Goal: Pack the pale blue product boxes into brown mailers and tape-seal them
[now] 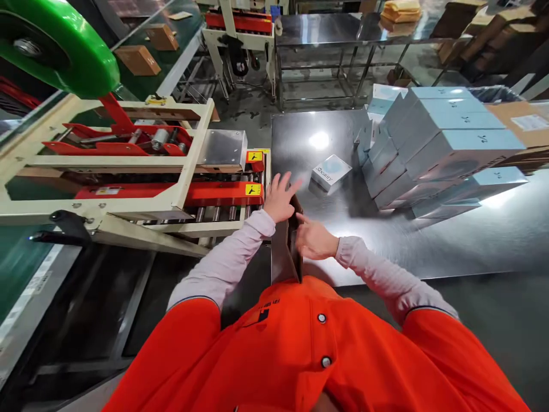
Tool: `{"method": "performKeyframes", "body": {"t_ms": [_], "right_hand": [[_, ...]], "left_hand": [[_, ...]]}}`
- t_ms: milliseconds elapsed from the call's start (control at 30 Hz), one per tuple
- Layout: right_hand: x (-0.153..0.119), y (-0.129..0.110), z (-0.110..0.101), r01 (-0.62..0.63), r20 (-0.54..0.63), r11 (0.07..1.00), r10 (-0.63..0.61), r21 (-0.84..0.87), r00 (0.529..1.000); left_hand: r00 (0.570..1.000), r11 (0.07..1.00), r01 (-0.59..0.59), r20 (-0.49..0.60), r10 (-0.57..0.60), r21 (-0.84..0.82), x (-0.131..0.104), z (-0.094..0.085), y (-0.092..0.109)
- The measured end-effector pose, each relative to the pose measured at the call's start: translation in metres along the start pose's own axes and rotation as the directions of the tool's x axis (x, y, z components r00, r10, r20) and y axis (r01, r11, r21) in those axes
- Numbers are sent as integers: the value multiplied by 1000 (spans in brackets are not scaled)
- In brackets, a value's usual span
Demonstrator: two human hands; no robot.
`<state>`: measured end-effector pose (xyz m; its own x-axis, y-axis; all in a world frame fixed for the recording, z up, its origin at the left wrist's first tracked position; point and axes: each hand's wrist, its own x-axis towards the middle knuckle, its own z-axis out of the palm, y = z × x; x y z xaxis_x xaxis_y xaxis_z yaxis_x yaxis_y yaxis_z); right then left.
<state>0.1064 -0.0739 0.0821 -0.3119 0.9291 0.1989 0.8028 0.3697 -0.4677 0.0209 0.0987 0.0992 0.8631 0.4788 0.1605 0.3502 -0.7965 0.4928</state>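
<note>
A narrow brown cardboard box (293,252) stands at the left edge of the metal table (343,252), close to my body. My left hand (281,197) is over its far end, fingers spread. My right hand (315,237) touches the box's right side, with its index finger stretched out and the other fingers curled; nothing shows in its grip. Beyond my hands, a small white and pale blue box (331,172) lies on the table. Farther right are stacked pale blue boxes (454,146).
On the left stands a roller conveyor machine (180,197) with red rails and a green wheel (64,46). Flattened cardboard (521,123) lies at the right. A second metal table (321,30) is behind, and brown boxes (138,60) sit on a green belt.
</note>
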Motion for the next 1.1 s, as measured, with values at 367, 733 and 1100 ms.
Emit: {"method": "performKeyframes", "body": {"t_ms": [367,733,1100], "right_hand": [[49,-67,4,-140,482,925,308,-353,820],[-6,-28,17,132,150,987,-146,96,978],[-18,57,14,-341,-71,459,674,821,735]], "left_hand": [[882,791,-417,410,233,448,-17,-7,2],[991,988,123,-39,-127,-90,-18,61,9],[202,860,448,965,170,-245,68,19,-44]]}}
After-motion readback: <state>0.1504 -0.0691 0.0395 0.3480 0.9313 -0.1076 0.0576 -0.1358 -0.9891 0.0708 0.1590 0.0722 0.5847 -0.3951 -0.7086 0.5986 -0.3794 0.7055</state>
